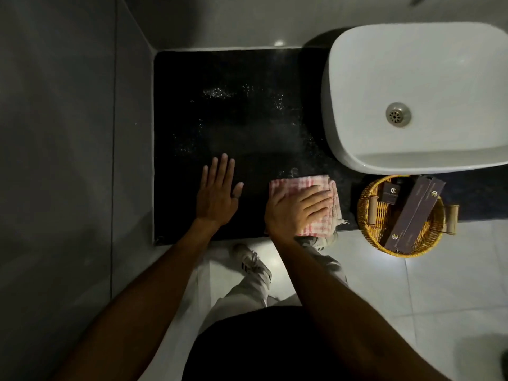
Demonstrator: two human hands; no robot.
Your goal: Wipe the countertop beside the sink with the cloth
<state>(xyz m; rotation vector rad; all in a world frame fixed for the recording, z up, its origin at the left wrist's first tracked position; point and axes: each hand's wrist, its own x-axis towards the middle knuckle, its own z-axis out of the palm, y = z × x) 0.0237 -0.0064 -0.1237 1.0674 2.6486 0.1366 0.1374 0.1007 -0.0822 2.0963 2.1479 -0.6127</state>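
The black countertop (233, 111) stretches left of a white basin sink (417, 78), with water droplets scattered over its middle. A folded pink-and-white checked cloth (302, 185) lies near the counter's front edge, close to the sink. My right hand (298, 209) presses flat on top of the cloth, fingers pointing right. My left hand (217, 191) rests flat on the bare counter to the left of the cloth, fingers spread, holding nothing.
A round wicker basket (376, 237) with dark boxes (412, 215) sits at the front right, below the sink. Grey tiled walls bound the counter on the left and at the back. My legs and shoes stand on the white floor tiles below.
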